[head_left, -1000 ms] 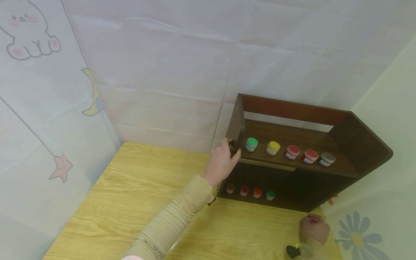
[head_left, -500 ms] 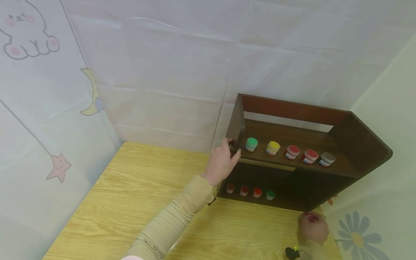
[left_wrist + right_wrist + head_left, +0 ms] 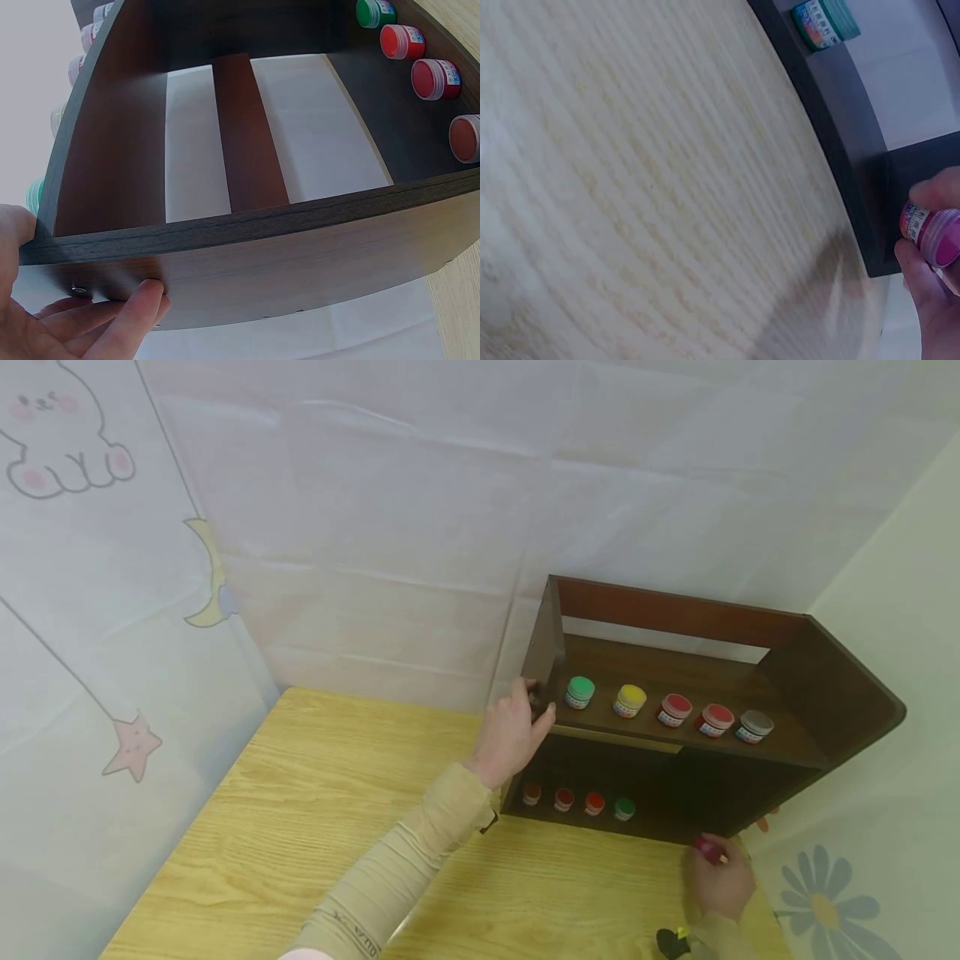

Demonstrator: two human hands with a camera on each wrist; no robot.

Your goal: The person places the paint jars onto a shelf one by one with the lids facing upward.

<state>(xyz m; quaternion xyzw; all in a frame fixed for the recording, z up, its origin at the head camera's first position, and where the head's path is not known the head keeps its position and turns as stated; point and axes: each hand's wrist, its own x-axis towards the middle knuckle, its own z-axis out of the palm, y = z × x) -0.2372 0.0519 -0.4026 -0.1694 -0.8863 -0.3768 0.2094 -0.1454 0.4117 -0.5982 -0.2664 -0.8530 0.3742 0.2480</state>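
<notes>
A dark brown two-tier shelf stands on the table. My left hand grips its left side panel, thumb at the front edge and fingers on the outer face. Near the shelf's lower right corner, my right hand pinches a small magenta paint jar between thumb and fingers. On the upper tier is a row of jars: a light green jar, a yellow jar, two red jars and a grey-lidded jar. Below stand a brown-red jar, two red jars and a dark green jar.
The yellow wood-grain table extends left and in front of the shelf. A pale printed wall cloth hangs behind, and another with a blue flower runs close along the right side.
My right hand has moved slightly up toward the shelf's lower right corner, and the magenta jar has turned in its fingers. The left hand keeps its hold on the panel.
</notes>
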